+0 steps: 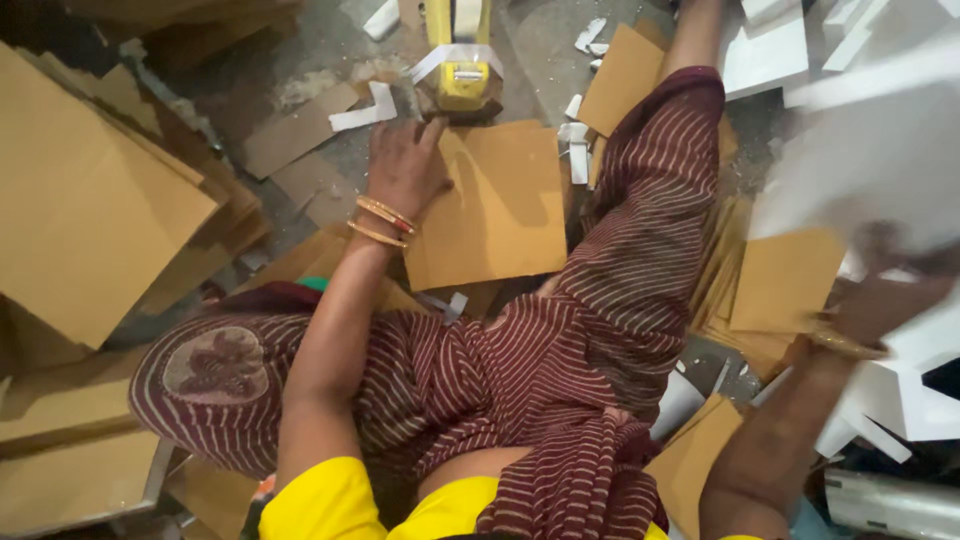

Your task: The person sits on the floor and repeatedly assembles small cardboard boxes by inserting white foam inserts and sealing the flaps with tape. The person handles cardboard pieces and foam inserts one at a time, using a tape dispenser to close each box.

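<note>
My left hand (403, 165) presses flat, fingers spread, on the brown card sheet (495, 205) by the yellow tool (460, 75). My blurred right hand (885, 290) seems clamped on white sheets (870, 150); that loose stack could slide.

- We see tan brown cardboard sheets (500, 205).
- Our skirt (560, 360) is maroon with thin pale stripes.
- Our bangles (383, 220) are gold and red.
- The machine (460, 60) is yellow.
- Our sleeve (320, 505) is yellow.
</note>
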